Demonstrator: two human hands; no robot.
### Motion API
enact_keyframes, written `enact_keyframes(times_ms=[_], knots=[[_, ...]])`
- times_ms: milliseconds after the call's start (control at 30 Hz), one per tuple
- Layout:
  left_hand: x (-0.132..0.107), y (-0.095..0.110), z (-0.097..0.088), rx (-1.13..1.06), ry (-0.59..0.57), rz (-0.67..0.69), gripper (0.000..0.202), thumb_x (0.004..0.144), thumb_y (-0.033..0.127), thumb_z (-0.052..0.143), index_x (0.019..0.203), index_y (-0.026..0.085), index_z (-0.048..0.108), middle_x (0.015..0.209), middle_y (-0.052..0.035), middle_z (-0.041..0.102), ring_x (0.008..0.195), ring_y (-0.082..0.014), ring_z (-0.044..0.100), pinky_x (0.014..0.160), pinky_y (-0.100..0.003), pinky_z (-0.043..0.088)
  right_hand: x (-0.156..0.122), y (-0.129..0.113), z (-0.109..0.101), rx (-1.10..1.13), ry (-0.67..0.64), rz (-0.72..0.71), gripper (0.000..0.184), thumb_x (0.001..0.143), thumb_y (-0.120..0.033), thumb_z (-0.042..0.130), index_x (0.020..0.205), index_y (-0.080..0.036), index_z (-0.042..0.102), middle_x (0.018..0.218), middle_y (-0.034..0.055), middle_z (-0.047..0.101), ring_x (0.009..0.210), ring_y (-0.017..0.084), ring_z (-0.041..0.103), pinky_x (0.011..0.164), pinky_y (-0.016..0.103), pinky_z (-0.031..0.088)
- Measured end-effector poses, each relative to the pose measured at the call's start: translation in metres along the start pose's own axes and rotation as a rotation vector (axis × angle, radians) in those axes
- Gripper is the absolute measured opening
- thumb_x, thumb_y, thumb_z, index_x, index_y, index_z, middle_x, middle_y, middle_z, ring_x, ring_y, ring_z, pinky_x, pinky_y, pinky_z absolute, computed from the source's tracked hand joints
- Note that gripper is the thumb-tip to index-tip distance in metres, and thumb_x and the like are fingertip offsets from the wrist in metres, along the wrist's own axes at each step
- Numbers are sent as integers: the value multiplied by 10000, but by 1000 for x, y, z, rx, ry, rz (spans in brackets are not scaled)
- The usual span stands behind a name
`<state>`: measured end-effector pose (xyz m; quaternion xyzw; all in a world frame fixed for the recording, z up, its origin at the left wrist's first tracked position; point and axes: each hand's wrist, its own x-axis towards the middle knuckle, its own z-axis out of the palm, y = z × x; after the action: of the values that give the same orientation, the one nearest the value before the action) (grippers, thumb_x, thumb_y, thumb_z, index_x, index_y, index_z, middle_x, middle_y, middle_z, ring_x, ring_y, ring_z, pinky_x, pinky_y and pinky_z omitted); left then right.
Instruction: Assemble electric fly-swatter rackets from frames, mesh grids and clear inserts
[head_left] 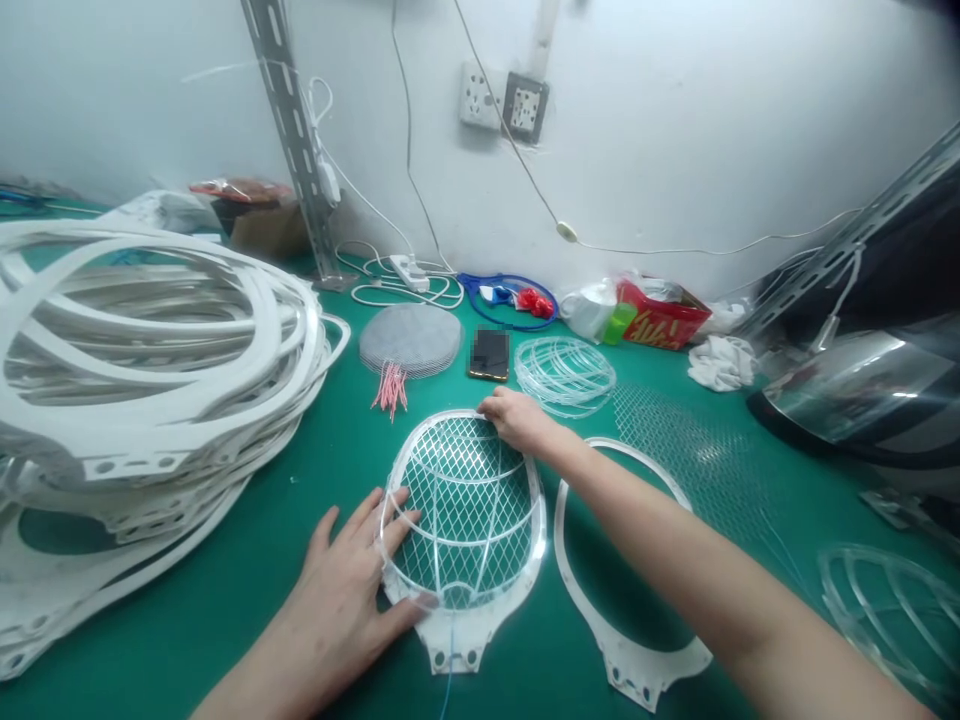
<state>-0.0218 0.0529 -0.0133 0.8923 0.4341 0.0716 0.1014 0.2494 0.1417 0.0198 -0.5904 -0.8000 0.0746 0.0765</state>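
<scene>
1. Bare right forearm slants in nearest the camera, ending in the right hand, whose fingers are bunched together at the far rim of a white racket-shaped frame; whether they pinch it, I cannot tell.
2. Left hand has its fingers spread apart, some over the frame's left rim, the thumb at its lower left edge.
3. Between both sets of fingers, that frame lies on the green tabletop, diamond mesh and a clear ribbed guard across its opening; a thin blue wire runs down past the left thumb.
4. Right of the left fingers, partly under the right forearm, lies a second white frame.
5. Beyond the right fingertips sits a black rectangular device, between stacked grey oval sheets and clear ribbed guards.
6. Well left of the left fingers, white frames are piled.
</scene>
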Motion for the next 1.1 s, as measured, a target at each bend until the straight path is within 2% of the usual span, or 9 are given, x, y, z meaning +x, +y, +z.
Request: enact_keyframes(times_ms=[100,233,467,733,800,900,967,1033,1100], knots=[[0,2,-1,-9,12,3,603,762,593,479,1283,289,466,1420,-87,378,1294,-368,306,1000,-649,204,1,0,0,-96,-25,-25,318,887,-162,375,1058,-198,640,952,68,577,782,149,538,676,235,378],[0,4,-2,-8,-19,-16,629,768,620,445,1296,278,450,1433,-77,357,1316,-366,267,998,-659,201,2,-1,0,-224,-13,-78,323,861,-131,384,1007,-216,659,901,72,592,840,200,501,662,271,357],[1,6,-3,-1,-54,-40,662,764,648,421,1318,285,422,1455,-66,313,1329,-356,242,1023,-639,179,3,2,11,-97,7,-52,363,878,-130,357,1103,-214,629,928,75,560,823,171,501,702,252,367],[-5,17,-17,-15,-110,-23,638,822,593,370,1360,252,351,1469,-72,285,1344,-322,218,1034,-607,178,-15,-3,5,-208,-68,-20,464,837,-104,353,1236,-241,546,1048,100,522,903,221,478,688,301,369],[-13,17,-26,1,-77,-3,550,843,551,372,1300,252,432,1433,-75,359,1316,-318,283,1024,-585,211,-18,-6,4,-230,-79,-11,480,836,-104,349,1263,-240,521,1068,105,515,906,229,473,681,310,368],[-22,21,-37,15,74,54,342,856,450,423,1038,227,607,1185,-89,589,1103,-275,509,939,-488,335,-20,-9,3,-244,-94,8,491,834,-104,355,1284,-237,499,1071,113,508,911,233,468,687,315,370],[-22,28,-41,-35,139,153,242,867,357,438,910,206,623,1025,-74,635,961,-221,560,848,-402,389,-20,-11,3,-247,-101,18,497,830,-100,360,1288,-237,496,1071,114,505,916,234,466,698,317,373],[-17,37,-40,-123,98,290,197,879,273,425,878,205,610,969,-46,637,918,-182,560,824,-358,388,-19,-12,2,-243,-112,27,502,825,-99,366,1290,-238,492,1076,114,501,922,236,465,708,321,375],[-11,43,-37,-190,11,380,196,887,225,410,865,209,604,921,-20,639,888,-153,561,869,-355,366,-19,-12,1,-238,-123,33,502,822,-103,372,1288,-244,492,1084,114,497,928,240,465,714,328,378]])
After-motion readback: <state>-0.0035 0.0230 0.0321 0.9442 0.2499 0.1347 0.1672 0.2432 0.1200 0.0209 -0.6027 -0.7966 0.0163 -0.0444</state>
